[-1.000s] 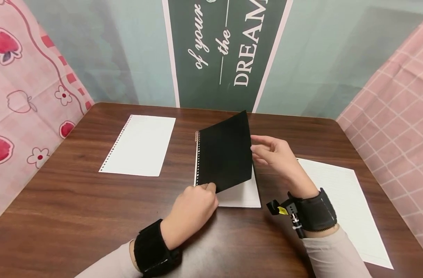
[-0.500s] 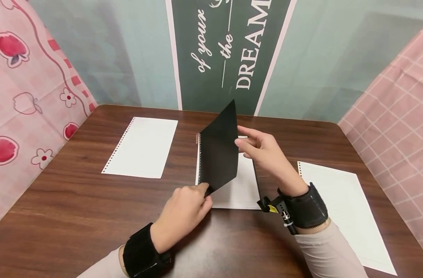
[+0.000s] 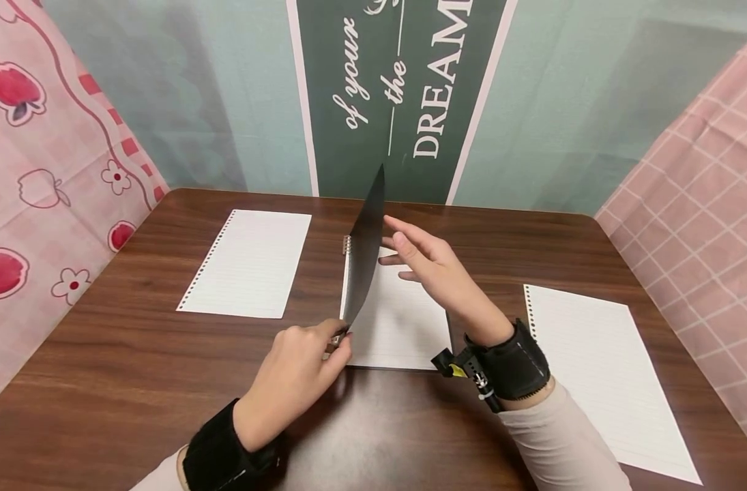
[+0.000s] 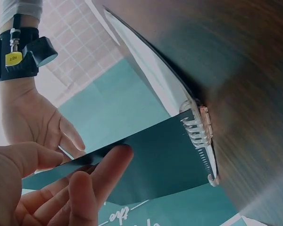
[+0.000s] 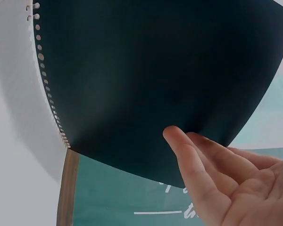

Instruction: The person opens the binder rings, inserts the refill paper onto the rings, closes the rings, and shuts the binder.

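The black cover (image 3: pixel 365 256) of a ring notebook stands nearly upright, raised from the ruled page (image 3: pixel 404 327) below it. At its lower corner, my left hand (image 3: pixel 296 365) has the cover's near edge between thumb and fingers. In the left wrist view the fingers (image 4: pixel 111 172) lie on one side of the cover and the thumb on the other; the rings (image 4: pixel 198 127) show at its far end. Across from it my right hand (image 3: pixel 437 273), its fingers extended, touches the cover's inner face. The thumb (image 5: pixel 184 150) shows against the black surface in the right wrist view.
A loose ruled sheet with punched holes (image 3: pixel 244 264) lies left of the notebook on the brown table (image 3: pixel 121 354). Another sheet (image 3: pixel 600 368) lies at the right, partly under the right forearm. Cloth with printed words (image 3: pixel 410 102) hangs behind the table.
The black cover has swung left from a slanted position to nearly upright, baring more of the page. Both hands have moved left with it.
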